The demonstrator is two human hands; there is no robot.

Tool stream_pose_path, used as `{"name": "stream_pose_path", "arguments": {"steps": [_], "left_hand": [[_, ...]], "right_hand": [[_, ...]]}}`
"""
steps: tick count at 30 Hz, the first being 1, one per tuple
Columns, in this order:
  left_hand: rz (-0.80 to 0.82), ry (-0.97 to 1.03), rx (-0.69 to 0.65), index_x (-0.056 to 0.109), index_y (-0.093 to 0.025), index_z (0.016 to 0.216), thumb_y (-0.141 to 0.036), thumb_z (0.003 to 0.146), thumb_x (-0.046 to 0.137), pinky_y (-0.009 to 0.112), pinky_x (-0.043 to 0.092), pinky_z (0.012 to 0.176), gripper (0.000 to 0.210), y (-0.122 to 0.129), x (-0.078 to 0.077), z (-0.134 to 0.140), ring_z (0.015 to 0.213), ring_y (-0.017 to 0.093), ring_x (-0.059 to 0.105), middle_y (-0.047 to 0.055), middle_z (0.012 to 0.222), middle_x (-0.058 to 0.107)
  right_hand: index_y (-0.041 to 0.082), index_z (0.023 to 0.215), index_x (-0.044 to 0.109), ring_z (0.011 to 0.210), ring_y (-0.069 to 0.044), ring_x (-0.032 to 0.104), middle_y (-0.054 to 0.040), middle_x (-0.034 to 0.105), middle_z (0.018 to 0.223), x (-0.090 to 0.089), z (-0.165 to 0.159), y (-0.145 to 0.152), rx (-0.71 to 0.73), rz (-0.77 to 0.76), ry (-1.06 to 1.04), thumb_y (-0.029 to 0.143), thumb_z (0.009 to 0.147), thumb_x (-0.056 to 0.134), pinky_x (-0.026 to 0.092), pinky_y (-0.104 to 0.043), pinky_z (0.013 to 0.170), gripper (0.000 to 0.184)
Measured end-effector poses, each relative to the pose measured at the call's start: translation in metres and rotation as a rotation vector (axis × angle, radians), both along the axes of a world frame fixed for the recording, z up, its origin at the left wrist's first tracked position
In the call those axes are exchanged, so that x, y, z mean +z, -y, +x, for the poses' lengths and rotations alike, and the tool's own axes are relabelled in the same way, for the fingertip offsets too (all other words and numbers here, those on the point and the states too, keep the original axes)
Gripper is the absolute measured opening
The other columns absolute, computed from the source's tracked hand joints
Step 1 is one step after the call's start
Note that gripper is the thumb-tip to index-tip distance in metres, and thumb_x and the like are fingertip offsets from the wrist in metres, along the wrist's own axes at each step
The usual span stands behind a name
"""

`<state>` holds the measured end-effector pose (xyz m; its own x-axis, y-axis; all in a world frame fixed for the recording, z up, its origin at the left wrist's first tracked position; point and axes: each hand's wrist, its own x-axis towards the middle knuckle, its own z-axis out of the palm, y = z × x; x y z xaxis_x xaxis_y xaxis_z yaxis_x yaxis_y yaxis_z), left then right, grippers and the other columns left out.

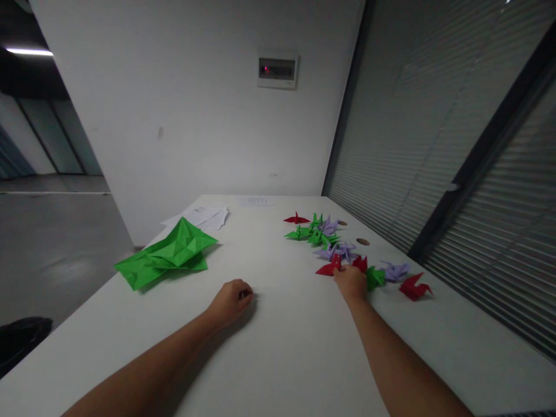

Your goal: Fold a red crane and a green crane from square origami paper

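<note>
My right hand (351,282) reaches to the near end of a cluster of folded paper cranes, its fingertips pinched at a red paper crane (326,269). Another red crane (360,264) and a green crane (375,278) sit just beside and behind that hand, partly hidden by it. Purple cranes (341,251) lie right beyond it. My left hand (234,300) rests on the white table with its fingers curled closed, and nothing shows in them.
Creased green paper sheets (176,252) lie at the table's left edge, with white papers (203,218) behind. Several green cranes (319,234), a far red crane (296,219) and a near red crane (416,287) are on the right. Window blinds (434,145) border that side.
</note>
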<state>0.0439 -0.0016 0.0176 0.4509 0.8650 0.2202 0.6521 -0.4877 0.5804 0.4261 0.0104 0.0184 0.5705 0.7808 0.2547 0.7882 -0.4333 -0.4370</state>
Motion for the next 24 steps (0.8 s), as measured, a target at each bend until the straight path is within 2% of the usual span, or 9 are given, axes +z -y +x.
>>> {"name": "stream_pose_path", "arguments": {"steps": [7,11,15,19,22,24], "left_hand": [[0.032,-0.057,-0.071,0.078,-0.017,0.088,-0.018,0.082,0.059,0.026,0.046,0.073,0.020,-0.001,0.000,-0.001,0.079,0.018,0.065,0.006,0.085,0.073],[0.053,-0.074,-0.057,0.077,-0.018,0.087,-0.016,0.083,0.057,0.027,0.045,0.072,0.021,-0.002,0.000,-0.003,0.078,0.018,0.064,0.007,0.085,0.072],[0.160,-0.222,0.077,0.075,-0.019,0.089,-0.016,0.087,0.053,0.030,0.045,0.076,0.022,-0.013,0.014,-0.017,0.081,0.020,0.062,0.009,0.090,0.071],[0.351,-0.430,0.251,0.074,-0.017,0.088,-0.017,0.093,0.047,0.038,0.043,0.091,0.027,-0.036,0.040,-0.048,0.101,0.027,0.057,0.014,0.100,0.068],[0.311,-0.601,0.426,0.075,-0.018,0.094,-0.022,0.094,0.047,0.044,0.041,0.091,0.029,-0.055,0.052,-0.074,0.112,0.034,0.052,0.017,0.113,0.065],[0.220,-0.703,0.470,0.075,-0.018,0.094,-0.022,0.094,0.047,0.046,0.040,0.091,0.029,-0.064,0.054,-0.090,0.114,0.036,0.050,0.018,0.116,0.064]], "right_hand": [[0.014,0.083,0.078,0.078,-0.032,0.069,-0.0191,0.075,0.083,-0.007,0.002,-0.003,0.002,0.021,0.041,0.033,0.085,0.064,0.047,-0.038,0.069,0.024],[0.014,0.083,0.074,0.071,-0.032,0.067,-0.0165,0.073,0.073,-0.008,0.002,0.001,-0.005,0.150,0.024,0.038,0.079,0.070,0.046,-0.038,0.065,0.024],[0.018,0.082,0.070,0.066,-0.028,0.065,-0.0114,0.071,0.070,-0.002,-0.002,0.011,0.025,0.317,0.049,0.043,0.083,0.061,0.042,-0.036,0.062,0.027],[0.019,0.076,0.066,0.066,-0.025,0.064,-0.0102,0.073,0.074,0.006,-0.010,0.016,0.104,0.364,0.041,0.038,0.085,0.056,0.041,-0.032,0.061,0.023],[0.019,0.077,0.065,0.069,-0.025,0.066,-0.0105,0.075,0.078,0.011,-0.018,0.014,0.148,0.379,0.024,0.036,0.083,0.055,0.042,-0.031,0.063,0.020],[0.019,0.076,0.064,0.070,-0.025,0.067,-0.0106,0.075,0.078,0.012,-0.022,0.012,0.174,0.381,0.014,0.036,0.082,0.054,0.043,-0.031,0.063,0.020]]}}
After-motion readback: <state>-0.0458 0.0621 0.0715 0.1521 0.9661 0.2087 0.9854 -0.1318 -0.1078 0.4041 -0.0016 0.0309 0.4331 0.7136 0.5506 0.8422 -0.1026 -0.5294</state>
